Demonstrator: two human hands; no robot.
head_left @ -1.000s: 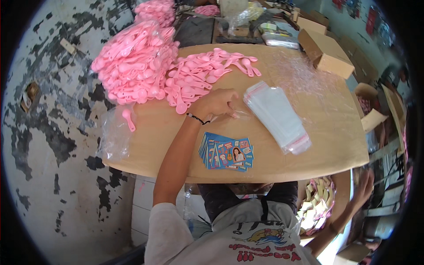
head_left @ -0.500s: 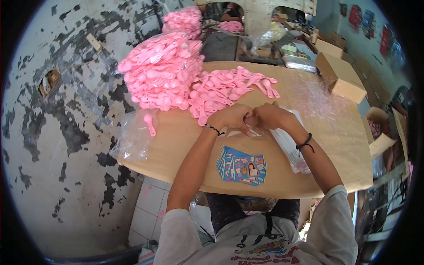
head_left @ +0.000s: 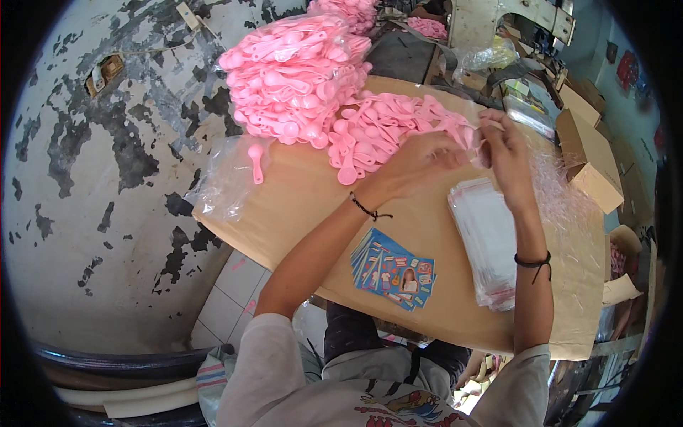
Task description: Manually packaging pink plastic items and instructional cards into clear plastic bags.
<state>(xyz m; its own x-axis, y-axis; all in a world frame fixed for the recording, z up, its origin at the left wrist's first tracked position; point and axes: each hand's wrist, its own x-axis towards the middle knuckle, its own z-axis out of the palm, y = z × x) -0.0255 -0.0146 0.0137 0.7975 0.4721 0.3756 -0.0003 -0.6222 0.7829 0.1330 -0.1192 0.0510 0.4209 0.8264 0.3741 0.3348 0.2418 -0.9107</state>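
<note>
My right hand [head_left: 506,146] is raised at the right end of a loose pile of pink spoons [head_left: 384,128], fingers pinched on what looks like a clear plastic bag [head_left: 467,107], thin and hard to make out. Close beside it, my left hand [head_left: 427,162] is smeared by motion, its fingers bent toward the right hand; whether it holds anything does not show. Below the right hand lies a stack of flat clear bags [head_left: 482,238], partly behind my right forearm. Nearer to me, blue printed cards [head_left: 395,270] are fanned out on the brown-covered table [head_left: 327,242].
Large clear sacks of pink spoons [head_left: 292,82] stand at the back left. One spoon [head_left: 256,164] lies by a crumpled plastic sheet [head_left: 228,181]. Shredded clear strips [head_left: 558,192] and an open cardboard box [head_left: 590,156] are at the right. A machine [head_left: 491,21] stands behind the table.
Both hands have moved away from me and to the right, up to the spoon pile's right end. They have come slightly apart. The view has shifted, and the bag stack shows more fully.
</note>
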